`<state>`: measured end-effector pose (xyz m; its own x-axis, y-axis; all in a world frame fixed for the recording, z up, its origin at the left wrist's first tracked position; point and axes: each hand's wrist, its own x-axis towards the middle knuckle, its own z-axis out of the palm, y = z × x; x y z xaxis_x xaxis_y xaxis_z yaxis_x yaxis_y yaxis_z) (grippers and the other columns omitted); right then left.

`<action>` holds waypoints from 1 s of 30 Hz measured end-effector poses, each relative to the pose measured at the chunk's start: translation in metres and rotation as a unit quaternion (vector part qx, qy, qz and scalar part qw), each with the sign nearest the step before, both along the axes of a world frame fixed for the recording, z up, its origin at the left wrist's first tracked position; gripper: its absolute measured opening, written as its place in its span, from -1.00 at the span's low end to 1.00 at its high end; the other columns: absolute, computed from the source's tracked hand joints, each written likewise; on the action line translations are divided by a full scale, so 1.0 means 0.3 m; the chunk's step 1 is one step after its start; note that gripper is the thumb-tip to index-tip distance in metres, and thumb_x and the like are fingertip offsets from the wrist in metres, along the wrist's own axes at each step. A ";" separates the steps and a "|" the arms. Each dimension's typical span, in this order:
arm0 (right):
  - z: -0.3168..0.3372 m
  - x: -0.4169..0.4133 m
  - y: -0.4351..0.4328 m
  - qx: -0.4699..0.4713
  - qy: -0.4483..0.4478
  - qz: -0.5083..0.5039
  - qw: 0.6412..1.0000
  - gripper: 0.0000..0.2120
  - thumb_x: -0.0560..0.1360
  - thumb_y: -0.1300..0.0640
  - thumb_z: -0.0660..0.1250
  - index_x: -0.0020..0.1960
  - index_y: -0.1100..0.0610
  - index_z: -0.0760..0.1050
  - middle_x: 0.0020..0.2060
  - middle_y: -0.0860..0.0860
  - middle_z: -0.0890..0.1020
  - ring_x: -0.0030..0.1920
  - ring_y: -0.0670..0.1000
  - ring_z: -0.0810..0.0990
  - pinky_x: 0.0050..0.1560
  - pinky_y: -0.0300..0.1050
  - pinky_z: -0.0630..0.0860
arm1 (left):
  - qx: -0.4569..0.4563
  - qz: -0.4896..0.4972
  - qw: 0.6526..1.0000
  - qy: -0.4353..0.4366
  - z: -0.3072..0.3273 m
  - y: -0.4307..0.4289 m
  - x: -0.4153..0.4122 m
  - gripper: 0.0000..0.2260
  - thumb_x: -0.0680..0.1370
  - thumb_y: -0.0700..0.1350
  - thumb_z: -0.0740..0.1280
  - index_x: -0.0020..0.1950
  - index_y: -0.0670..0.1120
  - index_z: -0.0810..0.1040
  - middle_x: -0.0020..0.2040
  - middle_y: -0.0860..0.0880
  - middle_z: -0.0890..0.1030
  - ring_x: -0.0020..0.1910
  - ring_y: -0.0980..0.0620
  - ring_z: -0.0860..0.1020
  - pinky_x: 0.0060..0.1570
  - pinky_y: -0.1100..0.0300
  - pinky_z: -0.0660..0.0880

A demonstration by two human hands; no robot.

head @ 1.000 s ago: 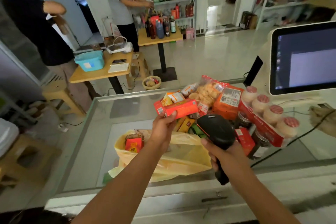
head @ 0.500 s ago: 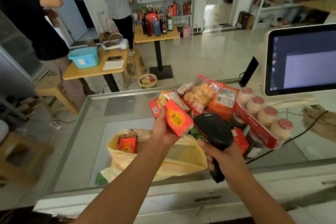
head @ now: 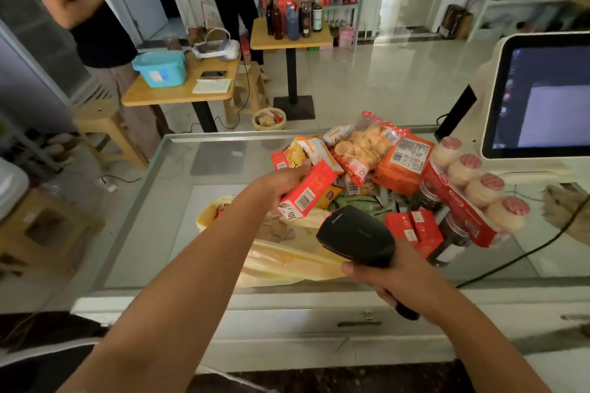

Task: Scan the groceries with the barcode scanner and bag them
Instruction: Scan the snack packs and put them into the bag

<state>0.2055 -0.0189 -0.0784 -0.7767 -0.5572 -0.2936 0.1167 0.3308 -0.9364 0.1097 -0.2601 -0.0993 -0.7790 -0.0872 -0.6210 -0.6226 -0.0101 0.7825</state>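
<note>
Over the counter (head: 143, 201), a yellow bag (head: 287, 265) is lying open. Just above it, a red box (head: 311, 193) is gripped by the left hand (head: 281, 182), barcode up. The scanner (head: 357, 238) is gripped at the handle by the right hand (head: 386, 277), head near the box. The grocery pile (head: 405, 163) is behind.

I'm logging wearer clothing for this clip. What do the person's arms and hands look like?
The left hand and right hand are ungloved; no watch, bracelet or ring is visible. No sleeves show: both arms are bare right up to the frame edge.
</note>
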 end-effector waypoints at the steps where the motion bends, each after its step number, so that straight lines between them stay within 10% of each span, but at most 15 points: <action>1: 0.009 0.004 -0.009 0.009 0.001 -0.002 1.000 -0.88 0.44 0.12 0.50 -0.15 0.03 0.55 -0.59 -0.04 0.42 -0.57 -0.04 0.35 -0.47 -0.18 0.32 | -0.044 -0.026 0.999 -0.011 0.029 -0.009 -0.001 -0.63 0.64 0.19 0.18 0.17 -0.11 0.44 -0.13 -0.11 0.63 -0.23 -0.03 0.63 -0.25 0.15 0.57; 11: 0.020 0.013 -0.058 0.034 0.024 0.003 0.999 -0.79 0.43 0.13 0.50 0.01 0.02 0.53 -0.59 -0.25 0.52 -0.54 -0.29 0.48 -0.48 -0.42 0.32 | -0.160 -0.078 0.984 -0.014 0.029 -0.039 -0.025 -0.52 0.62 0.27 0.17 0.27 -0.09 0.45 -0.06 -0.10 0.65 -0.15 -0.03 0.65 -0.15 0.14 0.58; 30: 0.017 0.003 -0.031 -0.001 -0.023 -0.022 1.000 -0.83 0.45 0.10 0.48 -0.22 0.14 0.53 -0.54 0.05 0.45 -0.53 -0.01 0.38 -0.37 -0.09 0.39 | -0.072 -0.036 0.997 0.004 -0.027 -0.054 -0.032 -0.54 0.59 0.31 0.16 0.28 -0.01 0.43 0.08 -0.11 0.67 -0.01 -0.10 0.69 -0.01 0.01 0.63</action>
